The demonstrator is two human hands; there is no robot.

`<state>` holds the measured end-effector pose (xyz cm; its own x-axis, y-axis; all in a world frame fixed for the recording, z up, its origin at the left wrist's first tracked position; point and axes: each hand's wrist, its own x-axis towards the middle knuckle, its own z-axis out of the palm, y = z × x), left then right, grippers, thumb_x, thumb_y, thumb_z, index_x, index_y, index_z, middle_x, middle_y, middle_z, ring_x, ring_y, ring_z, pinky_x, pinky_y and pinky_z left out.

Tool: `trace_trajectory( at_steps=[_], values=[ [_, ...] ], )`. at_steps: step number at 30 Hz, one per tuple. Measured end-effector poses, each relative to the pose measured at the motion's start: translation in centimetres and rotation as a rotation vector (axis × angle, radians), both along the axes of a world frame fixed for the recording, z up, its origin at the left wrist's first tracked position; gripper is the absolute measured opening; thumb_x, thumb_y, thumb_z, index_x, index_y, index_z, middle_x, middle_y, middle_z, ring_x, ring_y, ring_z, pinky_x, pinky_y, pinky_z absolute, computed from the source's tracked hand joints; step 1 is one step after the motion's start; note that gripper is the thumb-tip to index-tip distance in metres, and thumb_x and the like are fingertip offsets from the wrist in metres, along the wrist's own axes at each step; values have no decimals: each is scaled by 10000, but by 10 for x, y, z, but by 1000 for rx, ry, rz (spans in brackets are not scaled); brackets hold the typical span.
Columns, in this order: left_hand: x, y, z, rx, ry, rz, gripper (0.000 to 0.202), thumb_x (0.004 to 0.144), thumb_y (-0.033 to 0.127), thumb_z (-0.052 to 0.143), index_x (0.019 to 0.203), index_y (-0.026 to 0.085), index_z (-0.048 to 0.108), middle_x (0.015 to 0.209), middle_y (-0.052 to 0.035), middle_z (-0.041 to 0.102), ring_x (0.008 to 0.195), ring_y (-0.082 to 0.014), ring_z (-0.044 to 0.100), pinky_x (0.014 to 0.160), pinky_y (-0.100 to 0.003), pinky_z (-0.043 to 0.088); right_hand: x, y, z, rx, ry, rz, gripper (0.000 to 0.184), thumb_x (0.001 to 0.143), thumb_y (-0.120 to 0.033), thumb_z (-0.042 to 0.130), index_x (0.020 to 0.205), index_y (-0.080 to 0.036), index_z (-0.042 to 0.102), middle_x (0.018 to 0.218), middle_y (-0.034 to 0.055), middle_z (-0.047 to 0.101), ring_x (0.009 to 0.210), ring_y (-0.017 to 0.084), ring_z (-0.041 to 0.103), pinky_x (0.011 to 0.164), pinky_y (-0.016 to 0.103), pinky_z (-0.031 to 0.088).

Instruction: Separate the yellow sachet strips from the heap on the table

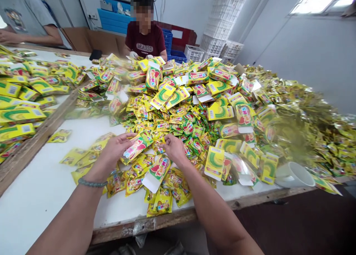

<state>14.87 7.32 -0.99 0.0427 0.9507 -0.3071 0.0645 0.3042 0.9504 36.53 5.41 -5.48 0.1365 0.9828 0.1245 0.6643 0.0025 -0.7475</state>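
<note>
My left hand [118,147], with a beaded bracelet [92,182] on the wrist, is closed around one side of a small yellow and green candy box [138,148], which lies tilted. Just right of that box, my right hand [174,148] has its fingers pinched together over the small candy sachets; whatever is between the fingertips is hidden. Under both hands another candy box [158,170] lies with its white end flap open. Larger yellow candy packets [162,202] lie at the table's front edge. A heap of small sachets [189,127] is beyond my hands.
Candy boxes [219,162] are piled right and behind the sachets. A white cup [296,175] lies tilted at the right. A wooden strip [41,136] divides the white table [36,203]. One person [146,39] works opposite, another person [33,21] at far left. White crates [222,17] stand behind.
</note>
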Motion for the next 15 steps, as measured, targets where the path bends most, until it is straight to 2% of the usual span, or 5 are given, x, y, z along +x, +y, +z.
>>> trace_trajectory(
  at_steps=[3,6,8,11,15],
  values=[
    [-1,0,1,35,33,-28,537,493,391,838,974,164,762,601,1,683,515,-153,560,491,-239,394,9,0,3,115,147,-32,197,773,-336,681,658,-198,600,630,-22,530,615,133,492,585,237,395],
    [0,-1,3,43,33,-45,536,485,405,852,960,171,769,687,-23,722,599,-180,612,548,-255,442,17,-3,13,269,194,-46,167,800,-320,638,697,-190,641,765,26,609,716,155,536,671,263,430],
    [3,-3,5,18,10,-61,541,474,405,866,953,174,769,716,-38,737,624,-192,633,578,-270,470,20,-5,19,287,246,-36,192,843,-338,589,733,-190,642,721,12,586,667,145,509,641,255,413],
    [8,-7,6,-2,-25,-128,536,491,413,869,965,183,767,739,-51,749,618,-199,642,578,-282,483,18,-7,24,239,282,29,235,889,-366,523,763,-197,626,635,-17,528,590,131,455,580,240,376],
    [16,-13,8,-27,-88,-259,483,520,397,865,952,197,781,805,-64,767,652,-209,664,592,-290,502,11,-7,24,334,119,204,232,927,-319,498,834,-191,667,799,42,639,747,164,574,708,263,437]
  ],
)
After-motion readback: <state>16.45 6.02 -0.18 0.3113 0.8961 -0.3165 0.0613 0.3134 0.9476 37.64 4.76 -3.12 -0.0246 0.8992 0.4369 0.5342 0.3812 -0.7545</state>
